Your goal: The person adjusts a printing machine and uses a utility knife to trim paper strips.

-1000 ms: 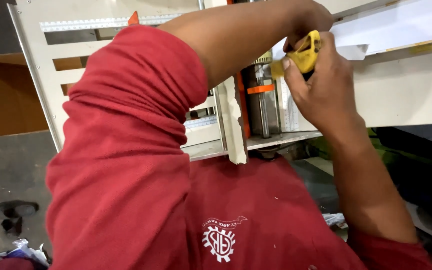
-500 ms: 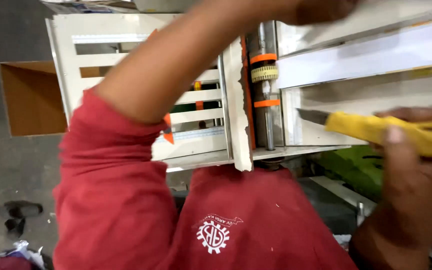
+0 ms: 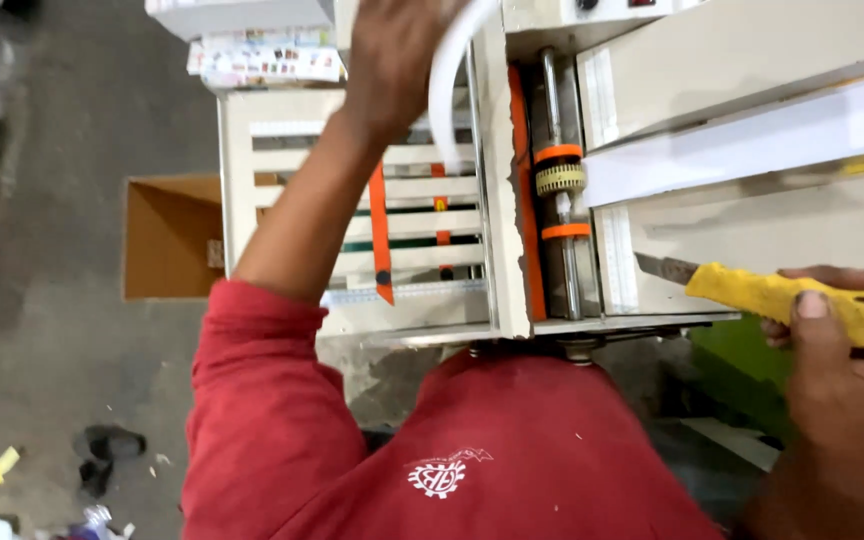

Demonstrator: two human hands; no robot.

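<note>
Knife: yellow-handled utility knife [image 3: 792,297], short blade exposed and pointing left toward the machine, held level just above the pale machine panel [image 3: 752,235].
Right hand: right hand [image 3: 847,370] clamped around the knife handle, thumb pressed flat along the top edge. Judgement: a firm grip, suited to controlled cutting; the thumb is best kept behind the blade end.
Left hand: left hand [image 3: 392,55] raised at the top of the view, fingers closed around a white strip [image 3: 449,90] that curves downward beside the machine's upright post. Whether the strip is a tube or a flat band cannot be told.
Strip position: hanging left of the orange-collared shaft [image 3: 559,180], well apart from the knife blade.
Machine: cream-coloured frame with slatted tray [image 3: 422,225] on the left, orange straps [image 3: 380,235] across the slats, toothed wheel on the shaft between two orange collars.
Handling advice: hold the strip taut and clear of the toothed wheel; bring the blade to it only with the holding fingers above the cut line; cut away from the left forearm, which crosses the tray.
Risk: the exposed blade points toward the shaft area and the left arm's side; a slip would travel leftward.
Surroundings: open cardboard box [image 3: 167,238] on the floor left of the tray; scraps on the grey floor [image 3: 32,330].
</note>
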